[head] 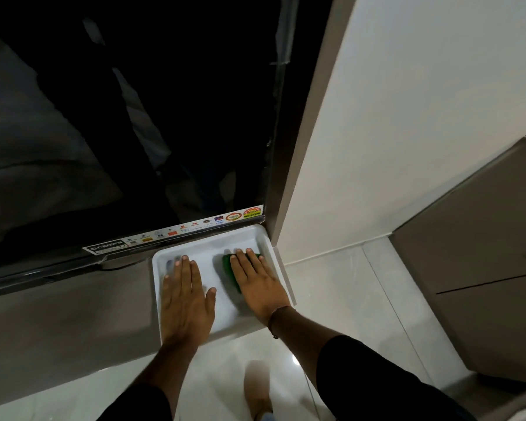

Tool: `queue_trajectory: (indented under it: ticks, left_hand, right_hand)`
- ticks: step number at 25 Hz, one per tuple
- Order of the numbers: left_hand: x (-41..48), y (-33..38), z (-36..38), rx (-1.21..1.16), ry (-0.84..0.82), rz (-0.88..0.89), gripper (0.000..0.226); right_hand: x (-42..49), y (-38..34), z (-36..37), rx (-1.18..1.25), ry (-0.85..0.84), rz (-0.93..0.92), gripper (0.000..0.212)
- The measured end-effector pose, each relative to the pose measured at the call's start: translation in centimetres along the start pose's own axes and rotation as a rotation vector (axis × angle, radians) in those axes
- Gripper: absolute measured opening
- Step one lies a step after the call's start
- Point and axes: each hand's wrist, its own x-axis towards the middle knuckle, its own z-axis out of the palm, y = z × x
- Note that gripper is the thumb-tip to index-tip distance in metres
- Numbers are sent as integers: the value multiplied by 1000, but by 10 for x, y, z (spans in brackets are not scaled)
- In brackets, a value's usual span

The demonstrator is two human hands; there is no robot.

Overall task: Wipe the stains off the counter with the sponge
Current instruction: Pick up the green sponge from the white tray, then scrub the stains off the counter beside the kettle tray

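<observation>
A white tray (268,238) lies on the grey-brown counter (67,323), just below the television. My right hand (257,284) lies flat on a green sponge (229,265), pressing it onto the tray's right half; most of the sponge is hidden under the palm and fingers. My left hand (184,296) rests flat on the tray's left half with fingers together, holding nothing. Small dark smudges (173,259) show on the tray by the left fingertips.
A large dark television (128,117) with a row of stickers along its lower edge stands right behind the tray. A white wall (407,117) rises on the right, a brown cabinet (483,268) beyond it. Glossy tiled floor (331,299) lies below the counter edge.
</observation>
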Motion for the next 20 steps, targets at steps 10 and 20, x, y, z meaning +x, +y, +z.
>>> queue_trajectory:
  ticks: [10,20]
  left_hand:
    - [-2,165,-49,67,12,414,90]
    - [6,540,-40,64,110,923,88]
  right_hand:
    - [-117,109,-108,-48,400,224,70]
    - [-338,374,-194,-135,526,755,95]
